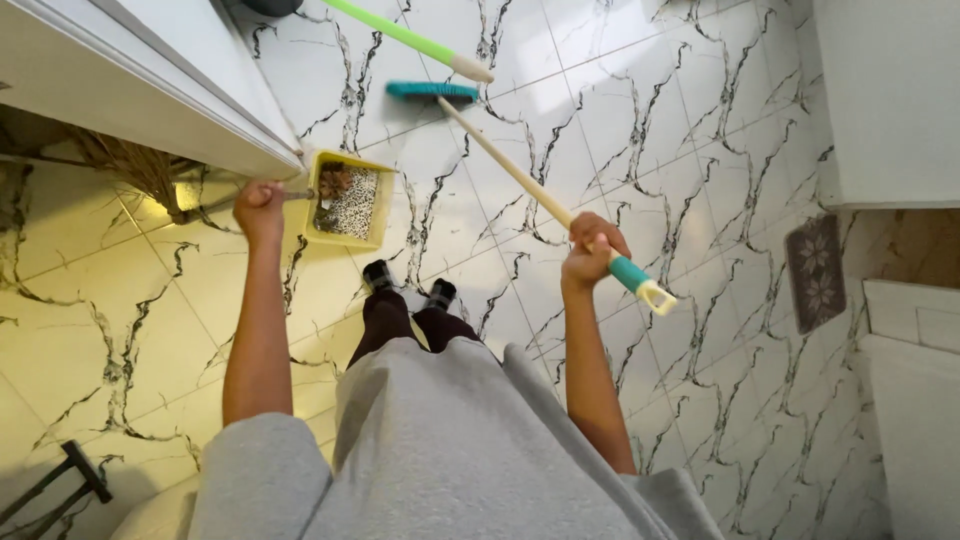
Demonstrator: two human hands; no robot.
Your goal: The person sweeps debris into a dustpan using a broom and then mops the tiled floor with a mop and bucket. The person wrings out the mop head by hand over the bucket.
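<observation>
Sweepings already fill the yellow plastic dustpan that the left hand grips by its handle above the marbled floor, while the right hand clasps the wooden-handled teal broom, its head resting ahead.

green handle cut off at top, dustpan contents unclear

You stand on a glossy white tiled floor veined with black, marble-like lines. The teal broom head rests on it ahead of your black shoes. A small dark patterned mat lies on the tiles at your right, near a white wall.
</observation>
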